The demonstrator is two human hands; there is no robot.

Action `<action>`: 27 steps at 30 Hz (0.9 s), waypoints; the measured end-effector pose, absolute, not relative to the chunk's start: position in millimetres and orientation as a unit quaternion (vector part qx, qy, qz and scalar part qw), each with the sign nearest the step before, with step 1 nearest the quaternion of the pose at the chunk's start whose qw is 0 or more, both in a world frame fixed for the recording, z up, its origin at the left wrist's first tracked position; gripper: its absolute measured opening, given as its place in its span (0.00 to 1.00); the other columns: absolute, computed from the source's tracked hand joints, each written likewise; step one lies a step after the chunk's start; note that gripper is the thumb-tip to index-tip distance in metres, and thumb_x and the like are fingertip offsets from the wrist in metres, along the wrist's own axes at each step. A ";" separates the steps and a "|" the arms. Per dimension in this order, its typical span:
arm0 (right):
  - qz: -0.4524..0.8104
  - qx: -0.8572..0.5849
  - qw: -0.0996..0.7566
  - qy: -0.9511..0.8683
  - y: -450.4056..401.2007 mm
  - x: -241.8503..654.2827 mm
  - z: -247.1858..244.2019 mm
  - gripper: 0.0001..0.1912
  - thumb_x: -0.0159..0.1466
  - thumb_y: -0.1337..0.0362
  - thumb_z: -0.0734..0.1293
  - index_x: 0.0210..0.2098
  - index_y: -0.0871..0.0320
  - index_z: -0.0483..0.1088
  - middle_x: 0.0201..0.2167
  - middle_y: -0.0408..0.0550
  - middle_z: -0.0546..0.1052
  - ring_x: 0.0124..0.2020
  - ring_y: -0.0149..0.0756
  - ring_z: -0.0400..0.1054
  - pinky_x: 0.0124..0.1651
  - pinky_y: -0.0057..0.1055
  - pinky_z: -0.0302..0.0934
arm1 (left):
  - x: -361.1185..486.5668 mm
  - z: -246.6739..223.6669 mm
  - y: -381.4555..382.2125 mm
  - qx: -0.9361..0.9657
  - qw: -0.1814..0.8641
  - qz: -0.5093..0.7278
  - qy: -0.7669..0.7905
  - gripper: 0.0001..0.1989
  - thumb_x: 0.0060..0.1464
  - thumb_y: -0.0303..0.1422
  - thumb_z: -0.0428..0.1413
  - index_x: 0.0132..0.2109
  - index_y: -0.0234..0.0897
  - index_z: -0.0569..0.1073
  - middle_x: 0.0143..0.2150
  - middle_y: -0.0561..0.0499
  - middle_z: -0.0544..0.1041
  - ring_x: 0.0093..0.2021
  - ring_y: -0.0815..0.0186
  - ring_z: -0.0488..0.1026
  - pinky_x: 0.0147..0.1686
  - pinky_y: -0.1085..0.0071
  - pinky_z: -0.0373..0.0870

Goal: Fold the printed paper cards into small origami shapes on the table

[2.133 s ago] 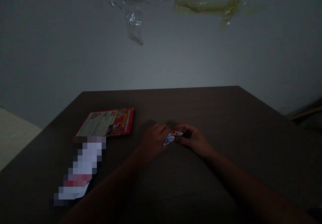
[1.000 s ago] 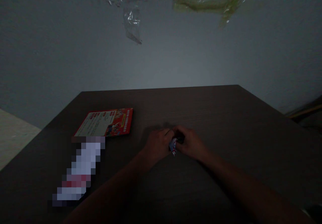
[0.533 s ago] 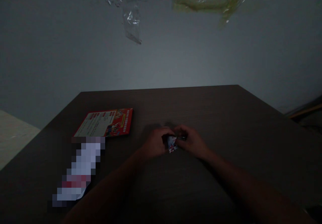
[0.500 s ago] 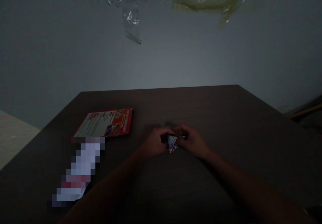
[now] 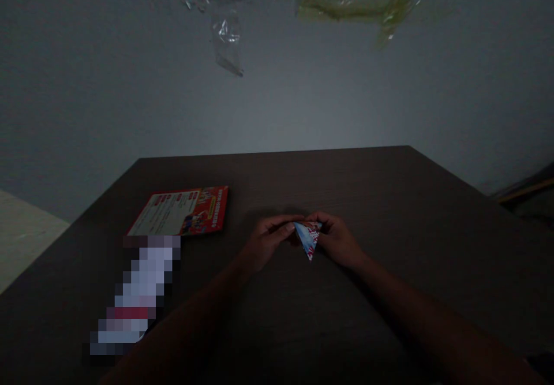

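Note:
A small piece of folded patterned paper (image 5: 308,239), blue with red and white, is held between my two hands near the middle of the table. It shows as a triangle with its tip pointing down toward me. My left hand (image 5: 270,240) pinches its upper left corner between thumb and fingers. On the other side, my right hand (image 5: 336,239) is closed on the right edge, its fingertips partly hidden behind the paper. The light is dim, so the finer folds cannot be made out.
A red and white printed book or pack (image 5: 186,210) lies on the dark wooden table (image 5: 389,200) to the left. Nearer me is a pixelated pale object (image 5: 138,292). Behind stands a grey wall (image 5: 277,102) with strips of yellowish tape (image 5: 346,7) and clear plastic (image 5: 227,41).
The paper has turned and now shows more of its face as a clear triangle. My left thumb has straightened onto its corner, and my right fingers have shifted slightly.

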State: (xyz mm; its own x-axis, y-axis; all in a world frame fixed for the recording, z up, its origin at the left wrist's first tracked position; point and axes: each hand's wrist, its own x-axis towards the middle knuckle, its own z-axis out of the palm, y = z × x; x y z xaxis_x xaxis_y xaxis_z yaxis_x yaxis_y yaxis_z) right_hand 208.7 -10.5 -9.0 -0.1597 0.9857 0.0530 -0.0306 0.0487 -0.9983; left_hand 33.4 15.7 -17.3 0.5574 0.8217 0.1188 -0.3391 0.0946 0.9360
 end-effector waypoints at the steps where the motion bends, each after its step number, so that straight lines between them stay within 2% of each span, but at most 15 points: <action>1: 0.532 -0.440 0.477 -0.544 -10.8 208.5 -8.1 0.08 0.50 0.65 0.69 0.31 0.59 0.70 0.24 0.41 0.73 0.23 0.29 0.66 0.30 0.27 0.59 | 33.2 -18.3 15.7 0.535 0.698 0.414 0.233 0.14 0.53 0.35 0.56 0.46 0.35 0.76 0.38 0.44 0.78 0.37 0.63 0.73 0.39 0.67 0.67; 11: 0.523 -0.427 0.478 -0.562 -11.9 208.8 -7.1 0.07 0.49 0.65 0.70 0.28 0.60 0.70 0.23 0.40 0.71 0.24 0.27 0.63 0.29 0.25 0.56 | 33.9 -14.4 14.4 0.544 0.673 0.423 0.270 0.15 0.49 0.37 0.60 0.42 0.32 0.77 0.37 0.44 0.78 0.36 0.62 0.73 0.39 0.66 0.68; 21: 0.513 -0.440 0.459 -0.577 -14.6 207.6 -3.0 0.05 0.49 0.67 0.69 0.25 0.61 0.69 0.20 0.39 0.69 0.21 0.26 0.59 0.26 0.23 0.54 | 36.2 -7.8 11.1 0.579 0.643 0.427 0.262 0.10 0.51 0.35 0.59 0.36 0.33 0.79 0.32 0.49 0.74 0.31 0.68 0.70 0.33 0.72 0.65; 27: 0.475 -0.441 0.449 -0.615 -17.2 207.4 -3.5 0.02 0.51 0.68 0.68 0.24 0.61 0.69 0.20 0.40 0.70 0.23 0.27 0.61 0.27 0.24 0.55 | 36.3 -4.7 9.6 0.594 0.636 0.419 0.257 0.09 0.52 0.34 0.58 0.34 0.31 0.78 0.30 0.49 0.73 0.31 0.68 0.70 0.33 0.72 0.65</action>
State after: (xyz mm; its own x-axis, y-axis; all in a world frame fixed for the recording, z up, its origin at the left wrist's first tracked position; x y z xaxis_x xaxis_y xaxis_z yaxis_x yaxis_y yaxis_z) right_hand 207.4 -17.2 -3.5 -0.2077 0.9691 0.1334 0.1163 0.1599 -0.9803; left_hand 36.3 9.6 -4.7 0.5159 0.8394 0.1709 -0.2272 -0.0583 0.9721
